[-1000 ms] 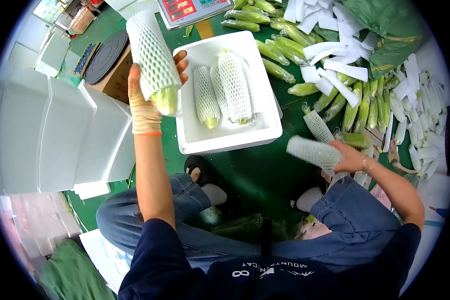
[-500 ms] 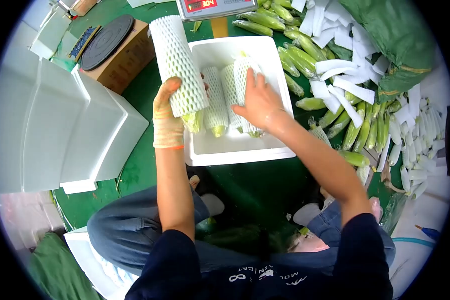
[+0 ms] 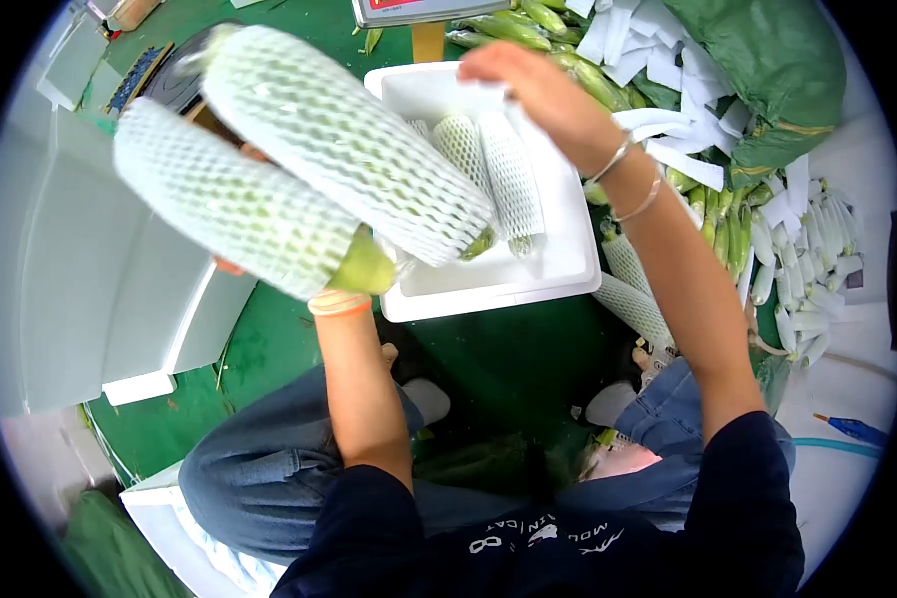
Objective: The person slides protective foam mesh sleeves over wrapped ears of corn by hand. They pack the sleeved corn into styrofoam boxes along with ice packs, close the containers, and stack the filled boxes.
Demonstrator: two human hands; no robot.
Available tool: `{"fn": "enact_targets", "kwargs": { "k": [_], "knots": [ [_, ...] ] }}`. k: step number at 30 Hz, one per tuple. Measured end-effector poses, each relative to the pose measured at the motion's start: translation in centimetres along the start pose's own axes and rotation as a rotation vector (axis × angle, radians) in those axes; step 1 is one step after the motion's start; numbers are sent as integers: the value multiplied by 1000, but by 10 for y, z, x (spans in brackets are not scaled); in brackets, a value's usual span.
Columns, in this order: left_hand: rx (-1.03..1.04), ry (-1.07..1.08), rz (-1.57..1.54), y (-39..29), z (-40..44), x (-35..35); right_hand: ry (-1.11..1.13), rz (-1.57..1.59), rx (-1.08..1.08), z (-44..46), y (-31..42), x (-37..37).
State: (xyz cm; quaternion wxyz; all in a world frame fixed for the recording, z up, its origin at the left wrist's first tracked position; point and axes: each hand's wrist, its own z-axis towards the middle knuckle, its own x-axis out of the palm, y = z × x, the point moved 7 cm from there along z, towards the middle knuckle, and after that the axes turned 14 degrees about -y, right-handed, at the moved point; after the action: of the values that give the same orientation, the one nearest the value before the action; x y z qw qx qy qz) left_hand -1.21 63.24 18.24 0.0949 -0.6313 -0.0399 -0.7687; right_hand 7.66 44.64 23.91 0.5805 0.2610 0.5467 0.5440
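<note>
My left hand [image 3: 337,302], in a pale glove with an orange cuff, is closed round two corn ears in white foam netting. One netted corn ear [image 3: 234,199] slants at the left. The other netted corn ear [image 3: 344,145] lies beside it, overlapping the white foam box [image 3: 488,303] from my view. Most of that hand is hidden behind them. Inside the box are more netted ears, among them a corn ear [image 3: 511,184] near the right wall. My bare right hand [image 3: 558,100] hovers over the box's far right corner, fingers stretched out and slightly blurred, holding nothing.
Behind the box stands a scale [image 3: 434,10]. To the right lie plastic-wrapped corn ears [image 3: 508,30], white foam strips [image 3: 658,75] and a green sack [image 3: 767,70]. Netted ears [image 3: 633,304] rest beside the box. Stacked white boxes [image 3: 70,259] stand at the left.
My left hand has moved left and now holds two netted ears instead of one. The right hand has left the ears in the box and risen to its far right corner.
</note>
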Motion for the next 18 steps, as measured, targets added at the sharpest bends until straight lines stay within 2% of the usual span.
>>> {"fn": "enact_targets", "kwargs": {
  "k": [1, 2, 3, 4, 6, 8, 10, 12, 14, 16, 17, 18],
  "knots": [
    [60, -142, 80, -12, 0, -13, 9, -93, -75, 0, -38, 12],
    [97, -250, 142, -22, -2, -28, 277, -219, 201, -18, -73, 45],
    [121, -309, 183, -32, -4, -40, 604, -261, 44, -45, -113, 84],
    [135, -354, 222, -40, -9, -49, 568, -502, 564, -71, -121, 98],
    [159, -388, 265, -56, -10, -57, 605, -708, 181, -80, -149, 143],
    [184, -400, 299, -70, -9, -59, 543, -794, 257, -78, -199, 178],
    [214, -413, 337, -82, -6, -60, 488, -887, 339, -78, -198, 183],
    [229, -420, 358, -85, -5, -60, -127, -677, 764, -89, -163, 141],
    [245, -423, 361, -87, -4, -59, -144, -636, 722, -80, -146, 124],
    [252, -433, 372, -86, -3, -60, 32, -163, 919, -80, -127, 117],
    [260, -438, 369, -86, -3, -60, 28, 129, 941, -79, -130, 117],
    [262, -444, 371, -85, -4, -60, 30, 124, 944, -77, -137, 111]
  ]
}}
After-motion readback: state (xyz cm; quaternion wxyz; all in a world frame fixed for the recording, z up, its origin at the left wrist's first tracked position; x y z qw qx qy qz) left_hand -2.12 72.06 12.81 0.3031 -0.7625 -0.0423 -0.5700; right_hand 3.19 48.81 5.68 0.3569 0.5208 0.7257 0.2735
